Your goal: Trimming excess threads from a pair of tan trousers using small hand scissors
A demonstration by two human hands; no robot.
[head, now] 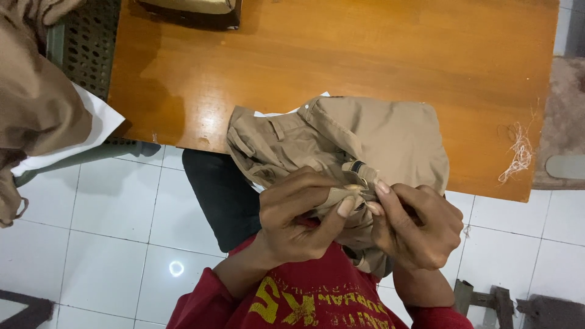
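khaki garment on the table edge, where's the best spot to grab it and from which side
Probably the bunched fold of the khaki garment nearest the person, where the left hand and right hand already pinch it. Come from the near table edge: that part overhangs, so fingers can close around it.

Garment point(365, 137) lies on the near edge of the table point(341, 49), partly hanging off toward the person; left hand point(298, 216) and right hand point(414, 225) meet just below the edge, pinching one fold between them. Loose threads point(518, 152) sit on the table well right of the garment, a fabric stack point(195, 9) at the far edge. Left of the table, a cloth pile point(33, 103) lies on paper point(100, 125) over a crate point(91, 42).
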